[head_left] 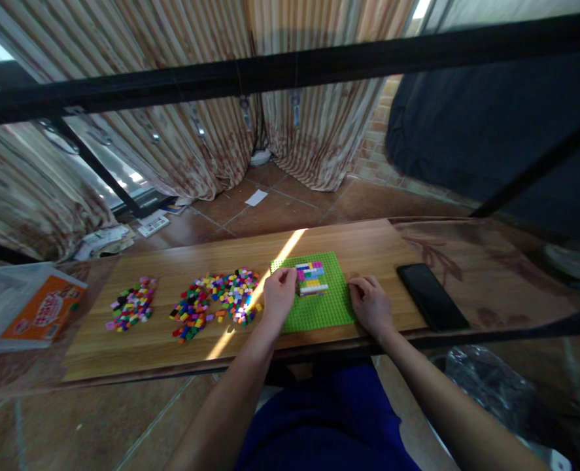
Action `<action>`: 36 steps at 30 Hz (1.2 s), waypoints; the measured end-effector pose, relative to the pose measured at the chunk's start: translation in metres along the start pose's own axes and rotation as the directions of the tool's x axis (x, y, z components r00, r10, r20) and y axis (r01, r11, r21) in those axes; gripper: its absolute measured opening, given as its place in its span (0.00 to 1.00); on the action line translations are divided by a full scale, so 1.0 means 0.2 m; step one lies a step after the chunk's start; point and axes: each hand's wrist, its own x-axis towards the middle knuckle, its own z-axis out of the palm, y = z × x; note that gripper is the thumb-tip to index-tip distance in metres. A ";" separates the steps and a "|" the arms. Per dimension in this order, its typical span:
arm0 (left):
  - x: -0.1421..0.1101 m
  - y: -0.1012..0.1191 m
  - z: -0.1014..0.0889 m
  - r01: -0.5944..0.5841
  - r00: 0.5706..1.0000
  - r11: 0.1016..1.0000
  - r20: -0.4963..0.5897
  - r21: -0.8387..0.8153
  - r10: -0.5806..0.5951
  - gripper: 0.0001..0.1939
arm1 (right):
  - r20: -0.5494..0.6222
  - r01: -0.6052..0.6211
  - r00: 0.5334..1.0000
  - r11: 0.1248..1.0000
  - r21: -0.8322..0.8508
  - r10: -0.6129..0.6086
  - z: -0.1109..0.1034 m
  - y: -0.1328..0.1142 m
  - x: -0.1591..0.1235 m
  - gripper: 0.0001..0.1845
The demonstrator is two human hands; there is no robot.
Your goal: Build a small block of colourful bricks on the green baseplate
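A green studded baseplate [319, 316] lies on the wooden board in front of me. Small toy bricks [311, 277] in pink, white, blue and yellow form a patch on its upper middle, with a white row at the patch's near side. My left hand [278, 296] is over the plate's left part, thumb and fingers pinched together beside the patch; whatever is between the fingertips is too small to make out. At the plate's right edge my right hand [371, 303] rests with fingers curled, and its palm side is hidden.
Loose bricks lie left in a large heap [240, 294] and a smaller heap [133, 305]. A clear plastic tub [15, 278] with an orange label stands far left. A black phone [431, 296] lies right. A dark metal bar [290, 73] crosses beyond the board.
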 end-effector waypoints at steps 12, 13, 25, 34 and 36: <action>0.02 0.01 0.01 0.001 1.000 1.000 0.029 -0.009 -0.001 0.14 | -0.009 -0.002 1.000 1.000 0.005 0.002 0.00 -0.01 -0.01 0.11; 0.02 0.01 0.01 -0.004 0.999 1.000 0.033 0.003 0.004 0.14 | -0.008 -0.002 1.000 1.000 0.002 0.002 0.00 0.00 -0.01 0.11; 0.05 0.01 0.02 0.009 1.000 1.000 0.028 0.018 -0.010 0.12 | 0.010 0.002 1.000 1.000 -0.011 -0.002 0.00 0.00 -0.01 0.12; -0.04 0.08 -0.05 0.175 0.983 0.960 -0.011 -0.217 -0.181 0.16 | 0.002 0.001 1.000 1.000 -0.006 -0.001 0.00 -0.01 -0.01 0.12; -0.09 0.11 -0.10 0.180 0.981 0.950 -0.020 -0.255 -0.192 0.16 | 0.004 0.009 1.000 1.000 -0.004 -0.009 -0.01 -0.01 -0.01 0.12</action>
